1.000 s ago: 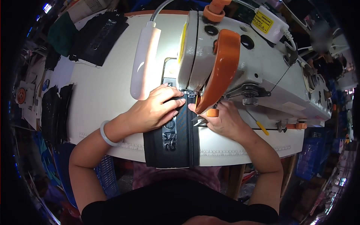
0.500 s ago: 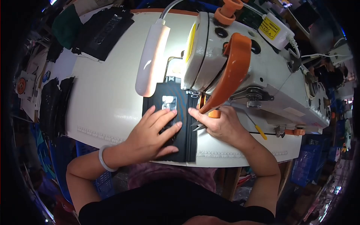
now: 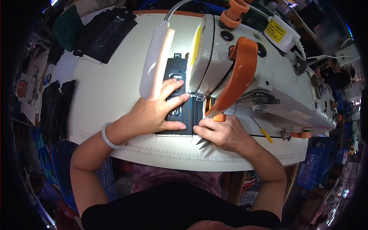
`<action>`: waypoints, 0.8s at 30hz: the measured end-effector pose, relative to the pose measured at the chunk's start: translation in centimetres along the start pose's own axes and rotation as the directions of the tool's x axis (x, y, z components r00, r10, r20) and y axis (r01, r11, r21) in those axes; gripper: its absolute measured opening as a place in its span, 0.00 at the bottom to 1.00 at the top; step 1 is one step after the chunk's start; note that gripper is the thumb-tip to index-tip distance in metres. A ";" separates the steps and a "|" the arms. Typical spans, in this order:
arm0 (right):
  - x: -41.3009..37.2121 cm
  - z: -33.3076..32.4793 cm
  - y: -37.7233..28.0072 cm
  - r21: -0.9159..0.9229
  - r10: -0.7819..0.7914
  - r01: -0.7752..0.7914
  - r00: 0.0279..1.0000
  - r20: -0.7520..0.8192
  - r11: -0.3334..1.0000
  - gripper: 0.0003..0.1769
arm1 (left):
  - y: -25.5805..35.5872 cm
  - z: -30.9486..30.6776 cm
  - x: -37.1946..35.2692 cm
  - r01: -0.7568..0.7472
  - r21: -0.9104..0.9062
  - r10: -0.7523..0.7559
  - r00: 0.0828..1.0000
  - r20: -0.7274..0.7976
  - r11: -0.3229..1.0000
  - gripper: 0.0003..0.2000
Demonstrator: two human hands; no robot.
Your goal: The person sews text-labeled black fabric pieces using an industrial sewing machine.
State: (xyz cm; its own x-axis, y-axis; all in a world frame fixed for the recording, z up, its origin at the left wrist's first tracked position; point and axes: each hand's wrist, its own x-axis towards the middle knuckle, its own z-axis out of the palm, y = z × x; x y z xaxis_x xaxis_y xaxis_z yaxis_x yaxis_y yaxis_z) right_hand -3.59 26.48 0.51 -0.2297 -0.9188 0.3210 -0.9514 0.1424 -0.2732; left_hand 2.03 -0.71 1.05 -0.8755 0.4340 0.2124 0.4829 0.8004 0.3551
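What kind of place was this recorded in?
Probably a sewing workshop: an industrial sewing machine, a black fabric piece under the left hand at its needle, thread snips in the right hand, more cut black pieces on the table.

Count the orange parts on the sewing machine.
4: the big curved guard at the front, a cap on top, a small knob above the right hand, which holds snips, and an end knob at the far right. Others may be hidden.

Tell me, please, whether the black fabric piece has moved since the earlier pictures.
Yes. The black fabric piece has slid away from the person: its near edge overhung the table before and now lies beyond the printed ruler.
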 end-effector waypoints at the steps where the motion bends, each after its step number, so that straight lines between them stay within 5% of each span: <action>1: 0.0 0.1 0.2 0.004 0.011 -0.011 1.000 0.001 1.000 0.16 | -0.5 0.1 0.4 -0.015 0.037 0.016 1.000 -0.020 0.999 0.35; 6: 0.4 0.8 0.7 0.016 0.176 -0.176 0.984 -0.010 0.984 0.18 | -3.5 0.8 2.2 -0.067 0.023 0.071 0.978 -0.195 0.997 0.35; 9: 0.9 0.6 1.1 -0.179 0.172 -0.168 0.985 0.009 0.970 0.27 | -5.4 0.8 3.6 -0.095 -0.033 0.090 0.986 -0.137 0.995 0.36; 14: 0.7 1.1 1.3 -0.153 0.330 -0.318 0.942 0.062 0.936 0.36 | -7.9 0.7 5.4 -0.014 -0.195 -0.001 0.997 -0.076 0.981 0.36; 17: 1.2 1.0 1.1 -0.146 0.587 -0.571 0.759 0.283 0.808 0.41 | -8.8 0.6 5.9 0.046 -0.211 -0.051 0.999 -0.017 0.976 0.36; 21: 0.6 1.6 1.2 -0.141 0.535 -0.521 0.840 0.095 0.842 0.39 | -9.0 0.4 6.1 -0.003 -0.096 0.000 0.999 -0.033 0.995 0.37; 24: 0.3 1.6 1.2 -0.091 0.506 -0.501 0.861 0.046 0.861 0.37 | -6.9 -0.4 4.9 0.129 0.207 -0.137 0.990 0.024 0.970 0.36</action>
State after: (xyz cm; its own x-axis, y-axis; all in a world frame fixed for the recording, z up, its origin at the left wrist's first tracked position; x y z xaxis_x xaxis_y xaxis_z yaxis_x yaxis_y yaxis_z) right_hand -4.49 25.79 -1.20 -0.6700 -0.7361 0.0962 -0.7222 0.6165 -0.3136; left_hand -5.61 -4.29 0.01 -0.9335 0.3303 0.1395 0.3521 0.9179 0.1829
